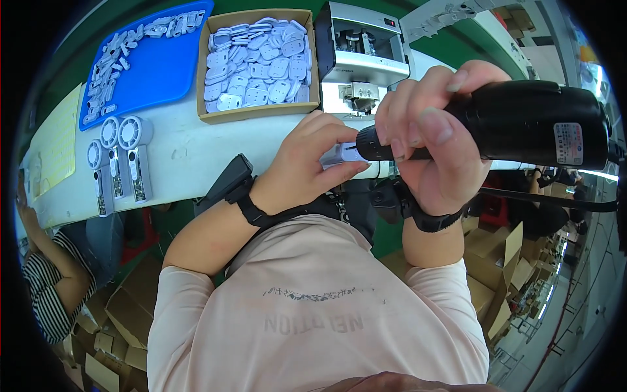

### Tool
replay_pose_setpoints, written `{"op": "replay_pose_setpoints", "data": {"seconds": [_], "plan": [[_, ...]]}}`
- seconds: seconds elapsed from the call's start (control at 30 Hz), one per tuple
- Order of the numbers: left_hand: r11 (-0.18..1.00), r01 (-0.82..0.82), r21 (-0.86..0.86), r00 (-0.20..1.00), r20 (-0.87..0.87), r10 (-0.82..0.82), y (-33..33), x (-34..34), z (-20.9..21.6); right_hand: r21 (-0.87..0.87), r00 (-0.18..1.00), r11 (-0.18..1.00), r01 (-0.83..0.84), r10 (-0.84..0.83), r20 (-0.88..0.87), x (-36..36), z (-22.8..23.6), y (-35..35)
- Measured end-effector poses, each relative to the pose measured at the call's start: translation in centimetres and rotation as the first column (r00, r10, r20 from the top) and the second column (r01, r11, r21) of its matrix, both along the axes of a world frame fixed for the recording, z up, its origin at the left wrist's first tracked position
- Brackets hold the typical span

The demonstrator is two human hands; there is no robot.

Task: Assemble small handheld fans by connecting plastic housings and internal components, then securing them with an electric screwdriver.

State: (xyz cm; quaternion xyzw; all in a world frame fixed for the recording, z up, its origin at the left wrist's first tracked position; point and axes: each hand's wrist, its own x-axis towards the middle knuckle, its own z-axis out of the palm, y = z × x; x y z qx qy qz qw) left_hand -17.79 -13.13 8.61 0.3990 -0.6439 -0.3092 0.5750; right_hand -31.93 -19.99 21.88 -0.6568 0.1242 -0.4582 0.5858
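Note:
My right hand (437, 124) is wrapped round a black electric screwdriver (529, 124), which lies nearly level with its nose toward the left. Between the thumb and fingers of my left hand (307, 153) is a small pale plastic part (341, 154), mostly hidden by the fingers. At this part the screwdriver's tip ends; whether a screw is there I cannot make out. Three small handheld fans (134, 132) lie side by side on the table to the left, their handles showing inner metal parts.
A cardboard box (258, 115) full of pale plastic covers stands behind my left hand. Left of it is a blue tray (157, 72) with small white parts along its edges. A black and silver screw feeder (362, 70) stands at the back. A person in stripes (55, 287) sits at far left.

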Motion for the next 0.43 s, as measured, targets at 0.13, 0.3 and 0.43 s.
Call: {"op": "replay_pose_setpoints", "data": {"seconds": [0.13,0.3,0.43], "plan": [[1.0,-0.004,-0.003,1.0,0.014,0.004,0.4,0.0,0.1,0.04,0.998,0.999,0.012,-0.014,0.058,-0.2,-0.4,0.4],[0.999,0.006,-0.05,0.982,0.187,0.004,0.9,1.7,1.1,-0.026,0.974,0.984,-0.176,0.178,0.139,-2.4,-0.4,0.2],[0.994,-0.08,0.072,0.934,0.354,0.05,3.4,6.3,2.0,0.136,0.951,0.99,-0.043,-0.001,0.309,-9.8,-0.5,-1.5]]}}
